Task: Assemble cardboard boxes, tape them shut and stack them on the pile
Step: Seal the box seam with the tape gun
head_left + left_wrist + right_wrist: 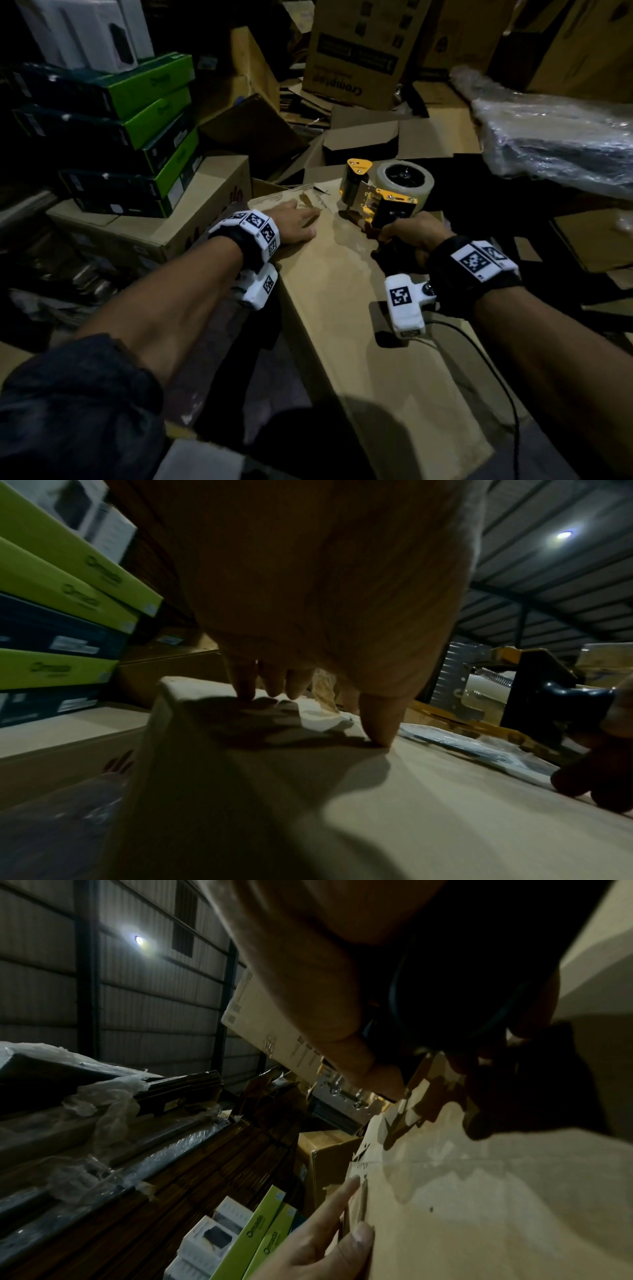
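Taping step: left hand (297,222) presses flat on the cardboard box (359,308); right hand (409,236) grips the tape dispenser (383,192), probably ready to pull along the seam.

Right hand (342,993): fills the top of the frame, thumb and fingers (356,1066) curled round a dark handle.
Tape dispenser (346,1093): mostly hidden in shadow under the hand; a bit of metal plate with rivets shows past the thumb.
Cardboard box (496,1204): broad tan panel at lower right, with the hand's shadow across it.
Left hand (318,1250): straight fingers lie flat on the box edge at the bottom.
Green boxes (260,1240): stacked below the left hand, beside white cartons (205,1240).
Plastic-wrapped bundle (85,1096): at left.
Wall lamp (139,940): lit, on a corrugated wall.
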The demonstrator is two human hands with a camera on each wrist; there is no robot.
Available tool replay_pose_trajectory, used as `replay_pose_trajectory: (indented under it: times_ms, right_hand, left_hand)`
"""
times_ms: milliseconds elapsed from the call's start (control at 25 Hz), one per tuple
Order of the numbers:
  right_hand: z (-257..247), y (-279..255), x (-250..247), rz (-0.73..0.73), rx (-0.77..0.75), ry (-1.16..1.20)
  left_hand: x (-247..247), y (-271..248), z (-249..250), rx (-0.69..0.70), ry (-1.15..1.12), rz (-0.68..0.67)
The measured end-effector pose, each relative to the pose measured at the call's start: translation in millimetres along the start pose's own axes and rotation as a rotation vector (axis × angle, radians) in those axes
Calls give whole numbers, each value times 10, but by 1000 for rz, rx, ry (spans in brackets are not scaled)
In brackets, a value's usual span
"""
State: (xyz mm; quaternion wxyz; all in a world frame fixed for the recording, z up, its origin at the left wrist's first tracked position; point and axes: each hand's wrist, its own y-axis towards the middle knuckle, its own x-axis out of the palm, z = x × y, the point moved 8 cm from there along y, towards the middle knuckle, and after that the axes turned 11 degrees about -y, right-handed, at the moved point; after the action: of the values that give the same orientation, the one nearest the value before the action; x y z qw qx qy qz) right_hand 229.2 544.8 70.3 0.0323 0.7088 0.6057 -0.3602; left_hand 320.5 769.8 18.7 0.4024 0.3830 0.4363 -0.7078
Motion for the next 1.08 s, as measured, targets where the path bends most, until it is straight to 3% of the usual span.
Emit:
replay_pose_trajectory:
  times_ms: [160, 440, 720, 800, 920, 1080]
  right_hand:
    - [11, 27, 53, 105, 41, 13]
    - [45, 85, 162, 314, 69, 18]
    - [80, 119, 186, 316, 122, 3]
    - [82, 113, 186, 313, 117, 15]
    - [102, 117, 173, 337, 121, 18]
    - [153, 228, 180, 331, 117, 24]
  left_hand:
    - [-105, 172, 92, 130, 163, -38]
    - [-248, 261, -2, 239, 355, 108]
    - [-204, 287, 32, 383, 379, 201]
    - [-209, 308, 6, 353, 350, 231]
    - [-299, 347, -180, 195, 297, 253]
    - [-313, 375, -361, 124, 282, 245]
